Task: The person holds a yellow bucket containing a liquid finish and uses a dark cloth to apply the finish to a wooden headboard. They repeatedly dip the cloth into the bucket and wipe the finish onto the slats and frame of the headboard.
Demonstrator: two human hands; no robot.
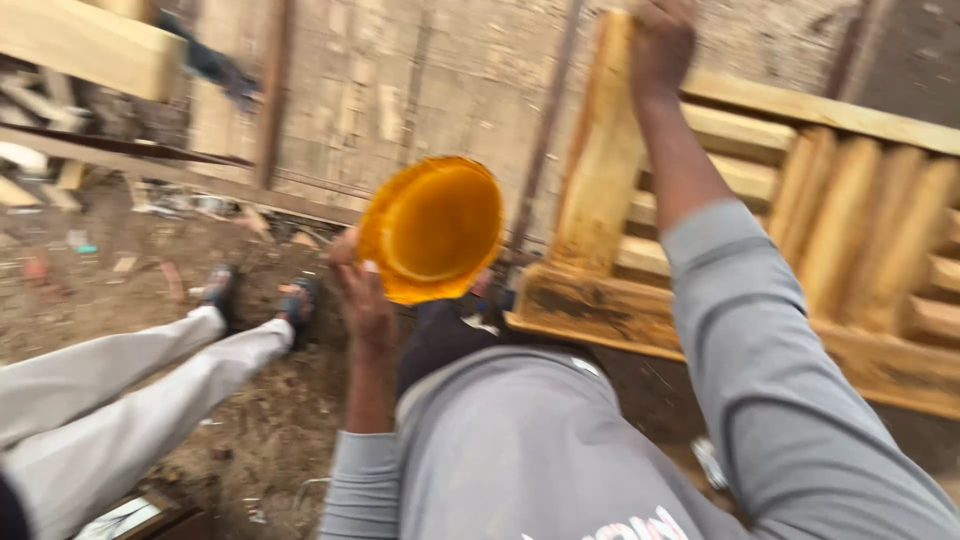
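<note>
Fingers of the right hand (660,45) wrap the top of an upright wooden frame post (600,160), raised off the dirt. Left hand (362,295) pinches an orange bowl (432,228) by its rim beside the frame's lower left corner, where the frame is not yet set down.

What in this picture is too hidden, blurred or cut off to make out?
Head view:
- Right hand: fingertips cut off by the top edge on the wooden frame.
- Left hand: its grip on the orange hard hat is motion-blurred.
- Another person's legs: body cut off by the left edge.
- Shirt lettering: cut off by the bottom edge.
</note>
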